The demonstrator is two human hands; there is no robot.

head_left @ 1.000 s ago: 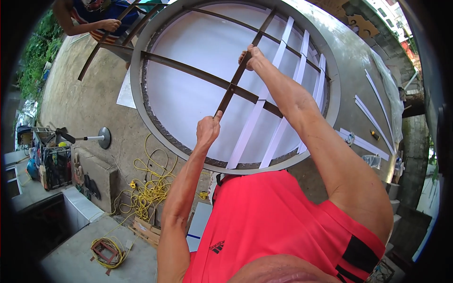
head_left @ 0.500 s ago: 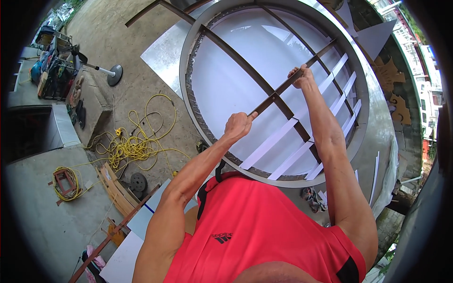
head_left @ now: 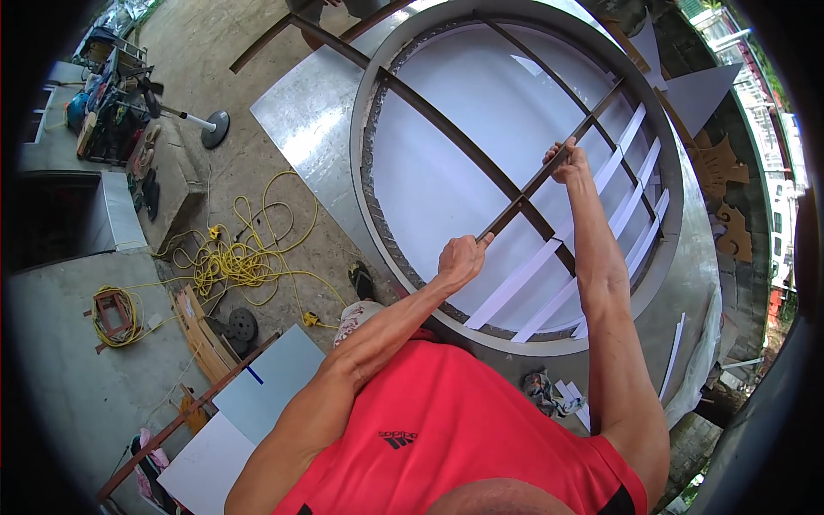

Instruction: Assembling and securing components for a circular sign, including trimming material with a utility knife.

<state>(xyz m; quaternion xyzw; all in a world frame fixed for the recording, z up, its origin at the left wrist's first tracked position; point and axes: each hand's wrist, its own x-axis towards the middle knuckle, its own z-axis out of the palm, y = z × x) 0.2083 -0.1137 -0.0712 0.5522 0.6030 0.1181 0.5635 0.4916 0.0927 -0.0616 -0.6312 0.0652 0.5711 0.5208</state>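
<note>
My left hand is wrapped round the near end of a dark metal crossbar. Farther along the same bar, my right hand grips it from the side. A longer dark bar crosses it, and they form a lattice over a big round grey metal ring. Inside the ring lies a shiny white sheet. Several white strips run across the ring's right and near parts, passing by the dark bars. Whether the bars touch the sheet cannot be told.
The ring lies on a grey metal sheet. Tangled yellow cable covers the concrete at left, with wooden planks and dark round discs nearby. A rusty bar lies by pale panels. Part of another person shows at the top edge.
The ring and lattice sit farther right and slightly lower in the view, and my hands shift with them. Both keep their grip on the crossbar. My foot now shows at left.
</note>
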